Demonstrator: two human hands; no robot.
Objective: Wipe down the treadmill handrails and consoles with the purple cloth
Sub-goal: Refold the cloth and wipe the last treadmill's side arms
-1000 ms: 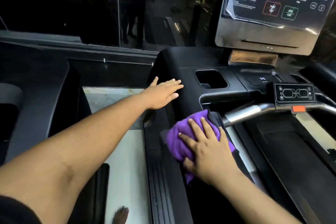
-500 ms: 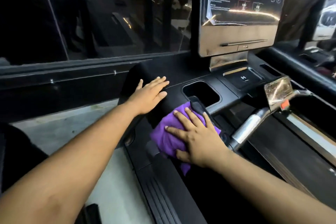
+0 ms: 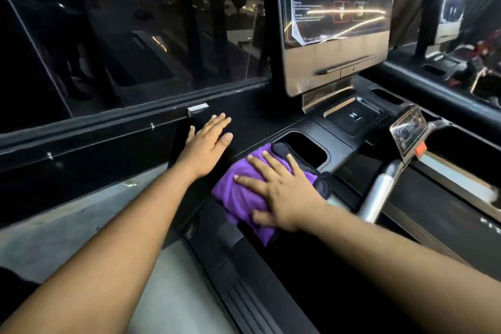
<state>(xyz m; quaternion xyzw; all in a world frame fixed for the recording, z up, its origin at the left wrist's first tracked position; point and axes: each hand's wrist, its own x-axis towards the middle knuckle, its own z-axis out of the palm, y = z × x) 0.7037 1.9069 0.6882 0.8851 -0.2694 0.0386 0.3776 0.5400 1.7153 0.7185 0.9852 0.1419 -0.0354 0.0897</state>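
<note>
Both hands lie flat, fingers spread. Under my right hand (image 3: 284, 195) is the purple cloth (image 3: 241, 195), pressed on the black console (image 3: 349, 144). My left hand (image 3: 207, 144) rests bare beside it. Ahead of my right fingers sits the cup hole (image 3: 306, 148).

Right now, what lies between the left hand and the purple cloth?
Only bare black console top separates the left hand from the purple cloth under the right hand, per the head view.

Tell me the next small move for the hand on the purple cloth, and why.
Probably slide the right hand, flat on the purple cloth, forward along the black console ledge toward the cup holder. The cloth lies just short of that recess, and the left hand rests flat beside it as a brace.
</note>
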